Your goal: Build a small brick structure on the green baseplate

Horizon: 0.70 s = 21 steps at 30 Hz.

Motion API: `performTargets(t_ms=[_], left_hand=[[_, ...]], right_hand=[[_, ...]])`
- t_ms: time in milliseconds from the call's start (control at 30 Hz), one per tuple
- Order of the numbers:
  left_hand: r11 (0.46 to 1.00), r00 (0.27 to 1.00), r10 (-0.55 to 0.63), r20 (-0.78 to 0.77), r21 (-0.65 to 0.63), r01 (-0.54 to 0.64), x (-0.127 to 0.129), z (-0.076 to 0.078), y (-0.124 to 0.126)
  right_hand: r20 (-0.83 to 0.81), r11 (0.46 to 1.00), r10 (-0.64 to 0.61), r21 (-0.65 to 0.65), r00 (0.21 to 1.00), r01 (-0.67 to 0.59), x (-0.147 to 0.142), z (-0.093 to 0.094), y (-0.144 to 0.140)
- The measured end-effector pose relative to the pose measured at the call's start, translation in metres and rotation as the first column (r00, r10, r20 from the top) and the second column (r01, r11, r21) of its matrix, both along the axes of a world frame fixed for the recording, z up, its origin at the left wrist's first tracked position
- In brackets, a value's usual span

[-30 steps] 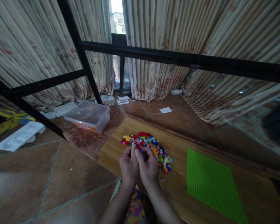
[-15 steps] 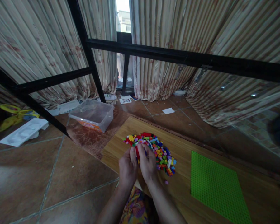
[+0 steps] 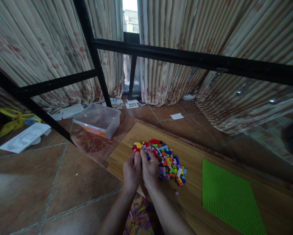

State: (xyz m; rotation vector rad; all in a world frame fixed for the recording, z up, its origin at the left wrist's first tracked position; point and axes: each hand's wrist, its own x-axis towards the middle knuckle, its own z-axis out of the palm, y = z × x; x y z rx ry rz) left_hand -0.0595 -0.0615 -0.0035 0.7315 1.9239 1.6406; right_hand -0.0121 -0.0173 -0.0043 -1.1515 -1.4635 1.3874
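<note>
My left hand [image 3: 131, 171] and my right hand [image 3: 150, 169] meet thumb to thumb over the near left side of a brick pile. Both are closed, fingertips pressed together. A bit of a blue building brick [image 3: 148, 157] shows in the curl of my right fingers. Whatever my left fingers pinch is hidden behind the thumbs. Beyond and to the right of the hands spreads the pile of small colourful building bricks [image 3: 168, 161], with a yellow brick [image 3: 139, 145] at its far left. One pink brick [image 3: 176, 193] lies apart, nearer to me.
The bricks lie on a low wooden table [image 3: 192, 202]. A green studded baseplate [image 3: 230, 195] rests on its right part. On the floor mat to the left stands a clear plastic box [image 3: 97, 119]. White moulded trays [image 3: 25, 137] lie farther left. Black metal framing [image 3: 161, 50] crosses before curtains.
My hands have shifted slightly left against the pile and drawn closer together. The red piece seen between them before is now hidden. The whole view has moved a little.
</note>
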Motion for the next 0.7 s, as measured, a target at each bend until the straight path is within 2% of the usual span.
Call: performTargets(t_ms=[67,133,233,333,400,467,600,700], left_hand=[[0.991,0.990,0.026,-0.136,-0.124,-0.043,-0.009,-0.006,0.003],[0.954,0.954,0.005,-0.299,-0.285,-0.094,-0.019,-0.012,0.005],[0.903,0.909,-0.052,-0.414,-0.408,-0.134,-0.029,-0.018,0.006],[0.839,0.854,-0.158,-0.496,-0.523,-0.149,-0.032,-0.020,0.006],[0.788,0.799,-0.257,-0.543,-0.596,-0.151,-0.030,-0.019,0.006],[0.774,0.770,-0.304,-0.561,-0.616,-0.144,-0.028,-0.019,0.005],[0.784,0.769,-0.284,-0.573,-0.600,-0.157,-0.023,-0.017,0.003],[0.841,0.771,-0.197,-0.606,-0.508,-0.184,-0.020,-0.020,0.000]], right_hand=[[0.249,0.982,0.055,0.163,0.967,-0.098,-0.005,0.004,0.006],[0.536,0.927,0.078,0.271,0.841,-0.259,-0.009,0.010,0.014],[0.807,0.849,0.053,0.273,0.588,-0.452,-0.014,0.015,0.024],[0.892,0.816,0.028,0.240,0.451,-0.526,-0.015,0.016,0.027],[0.905,0.804,0.019,0.239,0.425,-0.545,-0.013,0.016,0.026],[0.905,0.797,0.015,0.246,0.426,-0.551,-0.010,0.016,0.025],[0.889,0.793,0.020,0.265,0.458,-0.549,-0.005,0.020,0.022],[0.866,0.783,0.044,0.280,0.498,-0.555,-0.001,0.026,0.021]])
